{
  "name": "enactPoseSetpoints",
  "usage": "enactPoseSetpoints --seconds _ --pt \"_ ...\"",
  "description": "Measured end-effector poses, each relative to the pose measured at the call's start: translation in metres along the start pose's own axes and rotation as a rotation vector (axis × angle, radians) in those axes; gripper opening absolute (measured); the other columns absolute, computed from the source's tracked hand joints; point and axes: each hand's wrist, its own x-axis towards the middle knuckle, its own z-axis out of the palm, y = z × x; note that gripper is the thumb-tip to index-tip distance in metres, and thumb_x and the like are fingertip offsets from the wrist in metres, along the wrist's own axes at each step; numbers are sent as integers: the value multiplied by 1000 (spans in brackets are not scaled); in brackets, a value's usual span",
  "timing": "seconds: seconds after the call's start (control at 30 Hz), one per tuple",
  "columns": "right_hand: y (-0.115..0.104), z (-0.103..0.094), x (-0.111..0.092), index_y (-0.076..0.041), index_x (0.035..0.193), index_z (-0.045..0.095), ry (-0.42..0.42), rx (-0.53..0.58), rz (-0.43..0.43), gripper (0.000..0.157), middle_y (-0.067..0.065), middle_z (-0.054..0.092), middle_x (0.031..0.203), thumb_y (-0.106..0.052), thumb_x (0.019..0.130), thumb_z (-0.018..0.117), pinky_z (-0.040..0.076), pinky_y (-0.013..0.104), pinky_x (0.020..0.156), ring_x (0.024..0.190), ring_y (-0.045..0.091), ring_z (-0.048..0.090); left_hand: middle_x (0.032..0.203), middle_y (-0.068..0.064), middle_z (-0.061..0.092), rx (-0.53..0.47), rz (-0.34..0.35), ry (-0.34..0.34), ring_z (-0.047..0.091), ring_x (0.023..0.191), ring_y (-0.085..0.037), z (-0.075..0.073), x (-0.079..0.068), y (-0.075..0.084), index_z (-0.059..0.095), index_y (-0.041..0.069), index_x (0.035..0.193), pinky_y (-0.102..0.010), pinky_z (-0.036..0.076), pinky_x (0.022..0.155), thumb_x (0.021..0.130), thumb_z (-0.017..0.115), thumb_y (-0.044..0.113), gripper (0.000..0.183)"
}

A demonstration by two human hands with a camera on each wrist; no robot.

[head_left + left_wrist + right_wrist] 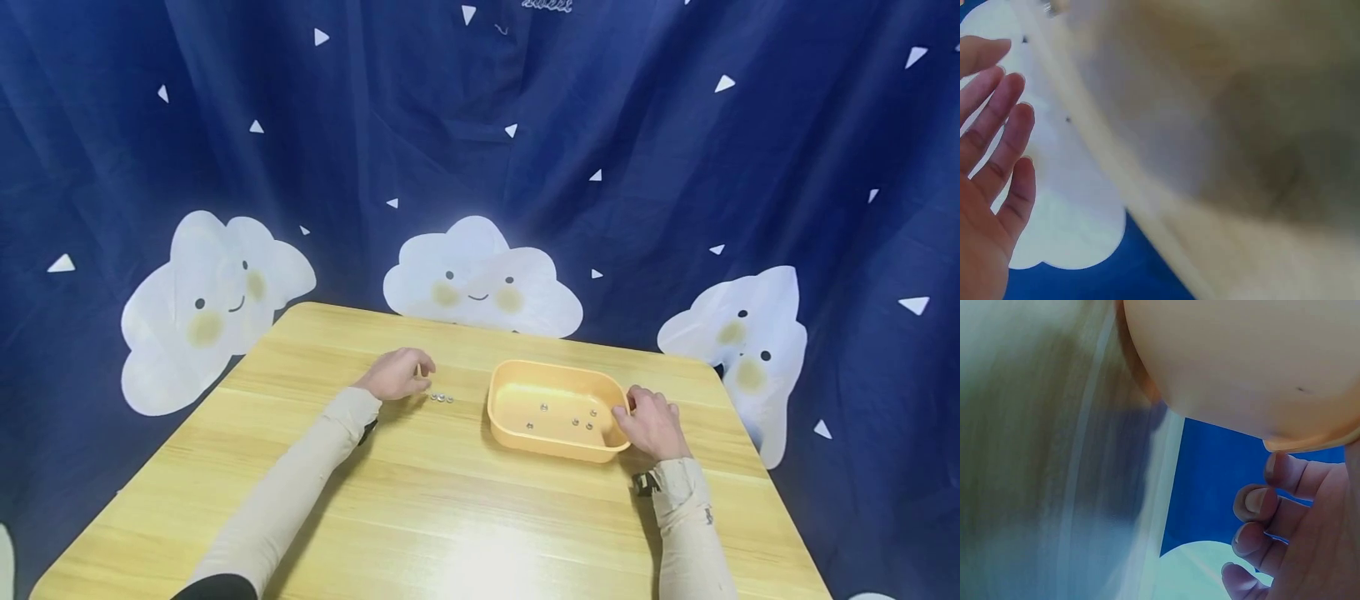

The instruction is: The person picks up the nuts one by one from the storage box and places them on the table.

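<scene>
My left hand (397, 374) hovers just behind and left of a short row of small shiny metal pieces (440, 397) on the table. Its fingers are loosely bent with a gap to the thumb, and in the left wrist view the fingers (1013, 134) hold nothing. A shallow yellow-orange plastic tub (551, 446) stands to the right. Several similar metal pieces (575, 422) lie scattered on its floor. At the tub's right end, my right hand (656, 423) grips the rim, thumb over the inside. The right wrist view shows curled fingers (1266, 503) outside the tub wall (1241, 375).
The light wood table (420, 508) has rounded far corners and a bright glare patch near the front. Behind its far edge hangs a dark blue curtain (450, 100) with white clouds and triangles. Wood surface lies between the metal pieces and the tub.
</scene>
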Motion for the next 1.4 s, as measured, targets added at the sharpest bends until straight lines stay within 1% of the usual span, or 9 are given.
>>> enactPoseSetpoints --seconds 0.1,0.23,0.33,0.43,0.63,0.9,1.07,1.2,1.4 --pt "0 0 0 -13 77 51 2 -1 0 21 6 54 74 -27 90 60 32 40 69 74 29 51 97 2 75 21 19 48 68 88 -16 -8 6 5 76 13 110 -38 56 79 90 74 22 22" --pt "-1 -1 0 -13 78 51 0 -3 -1 21 6 54 74 -27 90 60 32 40 69 74 29 51 95 3 76 30 35 74 69 88 -16 -20 15 20 77 14 109 -37 56 78 92 73 24 20" --pt "-2 -1 0 -13 78 51 -2 -4 3 21 6 54 75 -27 91 60 31 40 69 75 29 51 96 3 77 40 66 74 69 88 -16 -28 23 36 77 14 109 -36 57 77 93 73 24 20" --pt "-2 -1 0 -13 78 51 -4 -2 3 21 6 55 75 -27 91 60 32 41 70 75 29 51 95 3 77 71 126 69 70 86 -15 -33 31 53 77 14 109 -35 58 76 94 71 24 19" --pt "-3 0 1 -13 79 52 -6 2 1 20 7 56 76 -28 91 59 32 41 70 76 29 52 100 -1 79 126 228 42 73 89 -16 -34 47 85 77 12 111 -34 60 82 94 71 22 21" --pt "-1 -1 0 -12 80 52 -16 2 11 20 7 55 76 -28 91 58 30 40 70 76 29 50 95 3 78 191 336 -25 71 85 -12 -22 65 122 77 14 112 -31 59 81 95 71 26 21" --pt "0 1 -1 -12 81 54 -21 5 18 20 8 58 78 -29 92 58 31 41 71 77 30 52 97 3 78 216 363 -90 71 87 -11 -10 71 143 76 15 115 -30 59 84 96 72 27 23" --pt "0 1 -2 -11 82 55 -24 8 20 20 9 58 79 -29 92 58 32 41 71 79 30 52 95 4 79 257 399 -124 72 86 -10 2 73 157 77 16 113 -30 58 84 95 73 27 21" --pt "-1 -1 -1 -12 82 54 -21 6 14 19 8 58 78 -28 92 59 32 42 72 79 30 52 99 8 79 328 423 -175 73 89 -8 17 75 173 78 19 113 -33 59 88 95 73 26 20"
